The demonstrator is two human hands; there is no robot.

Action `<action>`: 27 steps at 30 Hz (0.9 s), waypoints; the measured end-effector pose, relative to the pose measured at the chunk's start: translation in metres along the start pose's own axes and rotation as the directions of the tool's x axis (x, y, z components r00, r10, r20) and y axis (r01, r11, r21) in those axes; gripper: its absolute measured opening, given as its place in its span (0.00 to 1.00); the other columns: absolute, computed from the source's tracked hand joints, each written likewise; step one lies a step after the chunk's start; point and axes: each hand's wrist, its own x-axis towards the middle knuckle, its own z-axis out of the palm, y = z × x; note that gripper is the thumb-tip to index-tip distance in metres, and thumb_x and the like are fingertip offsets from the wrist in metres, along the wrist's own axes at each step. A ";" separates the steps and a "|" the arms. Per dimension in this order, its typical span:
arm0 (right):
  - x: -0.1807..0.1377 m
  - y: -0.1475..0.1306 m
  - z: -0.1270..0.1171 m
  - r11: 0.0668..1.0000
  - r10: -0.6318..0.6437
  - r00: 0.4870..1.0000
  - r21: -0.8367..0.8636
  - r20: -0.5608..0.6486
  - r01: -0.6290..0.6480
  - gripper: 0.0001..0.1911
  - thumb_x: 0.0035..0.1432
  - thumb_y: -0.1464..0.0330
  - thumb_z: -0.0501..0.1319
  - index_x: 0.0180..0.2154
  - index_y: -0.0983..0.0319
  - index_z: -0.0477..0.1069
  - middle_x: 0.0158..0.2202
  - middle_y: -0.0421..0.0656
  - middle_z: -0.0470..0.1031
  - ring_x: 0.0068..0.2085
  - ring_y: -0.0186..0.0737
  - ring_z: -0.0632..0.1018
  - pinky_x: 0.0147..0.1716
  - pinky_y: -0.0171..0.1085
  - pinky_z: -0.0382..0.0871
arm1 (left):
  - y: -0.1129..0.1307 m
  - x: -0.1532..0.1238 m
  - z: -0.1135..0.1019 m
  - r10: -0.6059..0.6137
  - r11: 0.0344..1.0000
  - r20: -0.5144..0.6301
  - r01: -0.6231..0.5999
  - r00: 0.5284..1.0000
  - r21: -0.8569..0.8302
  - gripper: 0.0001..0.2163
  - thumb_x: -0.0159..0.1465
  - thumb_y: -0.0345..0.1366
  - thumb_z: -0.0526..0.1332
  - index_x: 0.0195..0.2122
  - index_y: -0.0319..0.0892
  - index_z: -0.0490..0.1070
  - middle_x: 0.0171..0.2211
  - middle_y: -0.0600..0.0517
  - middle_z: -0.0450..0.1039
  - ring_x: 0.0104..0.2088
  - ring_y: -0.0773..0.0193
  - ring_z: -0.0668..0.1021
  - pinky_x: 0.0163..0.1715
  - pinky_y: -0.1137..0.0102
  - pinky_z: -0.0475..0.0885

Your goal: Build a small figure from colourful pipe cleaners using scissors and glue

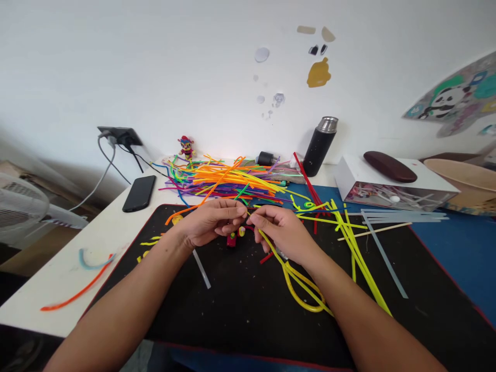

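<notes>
My left hand (215, 219) pinches the thin end of a yellow pipe cleaner (296, 297) between thumb and fingertips. Close beside it, my right hand (281, 232) is closed on the same strand, which runs down in a long loop under my right forearm. Both hands hover over a black mat (217, 320) with red edging. Just beneath the fingers lies a small red piece (231, 239) with yellow bits by it. A translucent glue stick (202, 269) rests below my left hand.
A heap of coloured pipe cleaners (228, 178) lies at the back, beside a small figure (186, 147). A black phone (139, 194) is on the left. A black flask (320, 147), a white box (395, 181) and yellow pipe cleaners (360, 258) are on the right.
</notes>
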 end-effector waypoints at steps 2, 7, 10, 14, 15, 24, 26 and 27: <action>0.000 0.001 0.000 1.000 -0.004 1.000 0.028 0.004 0.003 0.14 0.65 0.56 0.65 0.35 0.61 0.73 0.23 0.36 0.75 0.17 0.29 0.72 0.18 0.30 0.61 | -0.002 0.001 0.000 0.021 0.999 -0.013 -0.021 1.000 -0.027 0.16 0.56 0.41 0.77 0.28 0.35 0.74 0.23 0.56 0.66 0.17 0.79 0.59 0.16 0.79 0.47; 0.000 0.004 0.001 0.998 0.005 1.000 0.059 0.012 -0.006 0.17 0.65 0.53 0.65 0.35 0.61 0.73 0.24 0.36 0.75 0.18 0.30 0.72 0.19 0.31 0.62 | -0.007 0.003 0.005 0.093 0.993 -0.037 -0.096 0.995 -0.072 0.16 0.55 0.40 0.78 0.29 0.36 0.74 0.23 0.55 0.68 0.18 0.78 0.58 0.17 0.79 0.48; 0.001 0.005 0.001 0.997 0.005 1.000 0.082 0.010 -0.006 0.18 0.64 0.52 0.66 0.36 0.61 0.73 0.24 0.36 0.75 0.18 0.30 0.72 0.20 0.31 0.62 | -0.011 0.005 0.012 0.145 0.984 -0.044 -0.149 0.988 -0.100 0.16 0.53 0.38 0.79 0.29 0.36 0.74 0.23 0.56 0.68 0.18 0.78 0.58 0.17 0.79 0.47; 0.001 0.004 0.001 0.991 0.004 1.000 0.130 0.007 -0.004 0.19 0.64 0.50 0.65 0.37 0.61 0.74 0.23 0.35 0.75 0.17 0.30 0.72 0.20 0.31 0.62 | -0.019 0.009 0.020 0.228 0.960 -0.057 -0.234 0.972 -0.155 0.17 0.55 0.42 0.78 0.28 0.37 0.72 0.23 0.56 0.69 0.17 0.79 0.56 0.17 0.78 0.46; 0.001 0.004 0.001 0.991 0.005 1.000 0.137 0.004 -0.005 0.19 0.64 0.50 0.65 0.36 0.61 0.74 0.22 0.35 0.75 0.17 0.30 0.72 0.19 0.31 0.62 | -0.021 0.010 0.021 0.238 0.957 -0.061 -0.245 0.969 -0.157 0.18 0.56 0.42 0.78 0.28 0.37 0.72 0.24 0.55 0.70 0.17 0.80 0.57 0.17 0.78 0.46; 0.000 0.001 -0.004 0.992 0.022 1.000 0.127 0.005 -0.022 0.20 0.63 0.50 0.66 0.35 0.61 0.73 0.23 0.36 0.75 0.18 0.30 0.72 0.20 0.31 0.61 | -0.009 0.004 0.013 0.208 0.978 -0.056 -0.209 0.977 -0.011 0.19 0.54 0.45 0.79 0.30 0.37 0.74 0.24 0.56 0.69 0.18 0.78 0.59 0.17 0.77 0.46; -0.001 0.000 -0.004 0.992 0.038 0.999 0.122 0.023 -0.041 0.21 0.62 0.50 0.67 0.34 0.61 0.73 0.22 0.36 0.74 0.17 0.30 0.71 0.20 0.31 0.61 | -0.008 0.003 0.010 0.206 0.978 -0.049 -0.204 0.977 0.041 0.20 0.54 0.47 0.78 0.30 0.37 0.75 0.24 0.55 0.70 0.18 0.77 0.60 0.18 0.77 0.48; -0.002 -0.001 -0.004 0.992 0.044 0.999 0.116 0.033 -0.047 0.21 0.62 0.50 0.67 0.34 0.61 0.73 0.22 0.36 0.74 0.17 0.30 0.71 0.19 0.31 0.61 | -0.007 0.002 0.008 0.210 0.976 -0.051 -0.206 0.976 0.076 0.20 0.55 0.48 0.78 0.30 0.37 0.75 0.24 0.55 0.70 0.19 0.77 0.61 0.18 0.77 0.49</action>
